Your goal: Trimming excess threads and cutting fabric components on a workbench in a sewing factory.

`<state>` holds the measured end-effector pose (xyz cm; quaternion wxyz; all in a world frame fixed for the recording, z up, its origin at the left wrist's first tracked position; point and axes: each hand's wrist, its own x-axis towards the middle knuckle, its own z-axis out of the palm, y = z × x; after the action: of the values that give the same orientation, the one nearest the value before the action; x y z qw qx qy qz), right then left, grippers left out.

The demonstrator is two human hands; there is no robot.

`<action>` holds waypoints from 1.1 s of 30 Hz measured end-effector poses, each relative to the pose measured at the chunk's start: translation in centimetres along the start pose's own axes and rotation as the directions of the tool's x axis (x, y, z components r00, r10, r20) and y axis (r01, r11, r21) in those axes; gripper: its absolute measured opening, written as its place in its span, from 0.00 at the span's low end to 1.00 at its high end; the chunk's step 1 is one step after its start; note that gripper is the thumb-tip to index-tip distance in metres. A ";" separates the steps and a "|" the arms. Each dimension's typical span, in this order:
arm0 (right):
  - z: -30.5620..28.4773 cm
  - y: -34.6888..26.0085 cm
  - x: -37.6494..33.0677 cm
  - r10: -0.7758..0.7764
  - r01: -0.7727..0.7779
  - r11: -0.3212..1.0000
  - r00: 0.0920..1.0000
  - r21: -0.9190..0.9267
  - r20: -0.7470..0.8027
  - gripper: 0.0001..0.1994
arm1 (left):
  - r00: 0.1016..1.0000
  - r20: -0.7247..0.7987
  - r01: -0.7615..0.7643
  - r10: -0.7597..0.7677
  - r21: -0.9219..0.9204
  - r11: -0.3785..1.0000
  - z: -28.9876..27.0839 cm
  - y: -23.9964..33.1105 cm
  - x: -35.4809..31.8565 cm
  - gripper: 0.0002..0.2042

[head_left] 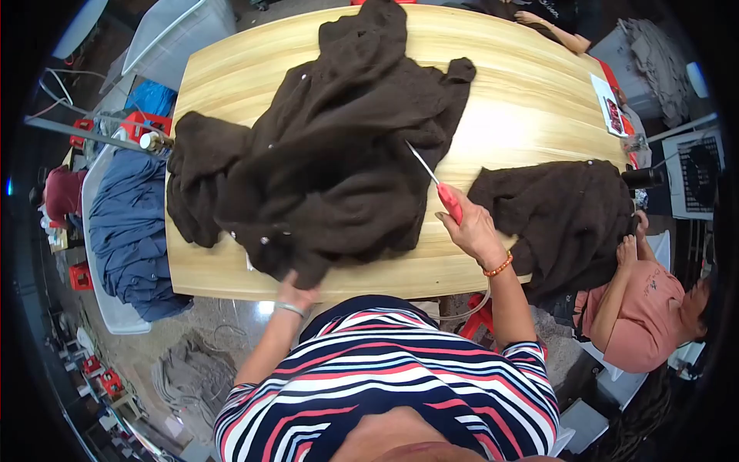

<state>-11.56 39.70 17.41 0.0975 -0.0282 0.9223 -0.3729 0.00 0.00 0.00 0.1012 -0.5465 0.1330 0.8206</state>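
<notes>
A dark brown knit garment [339, 185] with a few small white button-like dots lies rumpled across the left and middle of the table. My left hand [296, 294], slightly blurred and with a bracelet at the wrist, grips its near edge; some fingers are hidden by the cloth. To the right of the garment, my right hand [473, 231] is closed around the red handle of a pointed tool [450, 203]. Its slim metal blade points up and left, with the tip over the garment's right part. From above I cannot tell whether the tip touches the cloth.
The light wooden table [531, 100] bears another dark brown garment [573, 204] at right, where a person in a pink top [647, 316] sits. Another person's hand [531, 18] rests at the far edge. Left stands a white bin [98, 231] of blue cloth [135, 223].
</notes>
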 end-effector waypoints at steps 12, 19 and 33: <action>2.1 3.7 -3.4 0.117 -0.122 0.991 0.989 -0.046 -0.091 0.23 | 0.215 0.935 -0.344 0.282 0.342 -0.874 19.5 -0.3 1.7 0.26; 2.5 6.3 -6.2 0.224 -0.227 0.974 0.972 -0.028 -0.075 0.23 | 0.306 0.825 -0.075 0.476 0.519 -0.851 23.3 6.7 7.5 0.40; 3.0 3.4 -1.1 0.132 -0.133 0.991 0.991 0.007 0.036 0.23 | 0.762 0.620 -0.604 0.184 0.581 0.546 13.8 6.4 -9.0 0.23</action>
<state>-9.78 40.21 13.14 0.1385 0.0270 0.9185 -0.3693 -10.53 -1.68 14.07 0.1537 -0.1793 0.5549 0.7977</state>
